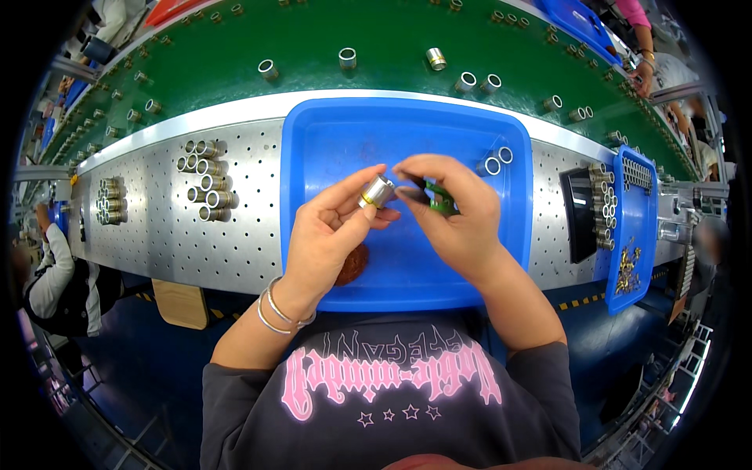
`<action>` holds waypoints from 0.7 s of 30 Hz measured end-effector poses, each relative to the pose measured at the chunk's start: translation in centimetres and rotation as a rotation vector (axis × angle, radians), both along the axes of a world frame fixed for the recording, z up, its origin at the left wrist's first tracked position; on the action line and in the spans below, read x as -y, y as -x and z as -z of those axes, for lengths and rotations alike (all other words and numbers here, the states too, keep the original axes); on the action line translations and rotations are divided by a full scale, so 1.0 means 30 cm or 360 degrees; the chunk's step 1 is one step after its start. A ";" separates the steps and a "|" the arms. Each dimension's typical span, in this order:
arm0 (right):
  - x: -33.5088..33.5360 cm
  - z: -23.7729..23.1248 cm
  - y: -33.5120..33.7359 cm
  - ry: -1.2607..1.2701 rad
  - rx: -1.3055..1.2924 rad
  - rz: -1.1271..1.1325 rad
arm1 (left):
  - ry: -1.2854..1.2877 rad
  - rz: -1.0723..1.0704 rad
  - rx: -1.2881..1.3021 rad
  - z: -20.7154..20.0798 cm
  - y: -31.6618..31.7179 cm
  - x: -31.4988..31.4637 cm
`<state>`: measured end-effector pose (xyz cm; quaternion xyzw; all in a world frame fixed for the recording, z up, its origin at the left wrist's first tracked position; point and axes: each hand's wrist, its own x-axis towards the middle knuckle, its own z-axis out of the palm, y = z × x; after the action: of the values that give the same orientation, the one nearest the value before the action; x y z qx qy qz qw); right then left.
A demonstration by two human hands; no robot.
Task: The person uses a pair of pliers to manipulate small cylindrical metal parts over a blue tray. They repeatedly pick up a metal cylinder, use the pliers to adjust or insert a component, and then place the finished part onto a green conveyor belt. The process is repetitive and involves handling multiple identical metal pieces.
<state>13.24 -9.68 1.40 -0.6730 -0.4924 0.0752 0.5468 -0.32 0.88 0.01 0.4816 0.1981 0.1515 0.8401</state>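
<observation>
Over a blue tray [407, 301], my left hand [319, 235] pinches a short silver metal sleeve [378, 190] with a yellowish band, tilted between thumb and fingers. Close on its right, my right hand [462, 211] grips a small green-and-dark hand tool [440, 202]; its exact kind is hard to make out. Those fingertips come near the upper end of the sleeve, and whether they touch it I cannot tell. A reddish-brown, rough-textured pad [355, 265] lies in the tray, partly behind my left hand. Two more metal sleeves [492, 166] stand at the tray's right side.
Metal sleeves [207, 180] stand grouped on the perforated metal table [251, 251] at left. Beyond runs a green conveyor belt [211, 82] carrying scattered sleeves. To the right are a black device [579, 215], more sleeves and another blue tray [615, 294] with small brass-coloured parts. Other people work nearby.
</observation>
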 end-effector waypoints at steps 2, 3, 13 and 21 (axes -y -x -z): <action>-0.014 -0.043 0.012 -0.0027 -0.0037 0.0128 | 0.0069 -0.0073 -0.0015 -0.003 0.000 -0.006; -0.012 -0.044 0.012 -0.0073 -0.0077 0.0120 | 0.0095 -0.0111 -0.0024 -0.012 -0.003 -0.009; 0.009 -0.023 -0.006 0.0291 0.0259 -0.0051 | 0.0112 -0.0265 0.0026 -0.031 -0.005 -0.008; 0.008 -0.031 0.003 0.0287 0.0187 -0.0043 | 0.0090 -0.0218 0.0060 -0.027 0.000 0.000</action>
<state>13.15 -9.92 2.32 -0.7160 -0.5239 0.0868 0.4531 -0.32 0.89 0.82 0.4400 0.2189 0.2120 0.8447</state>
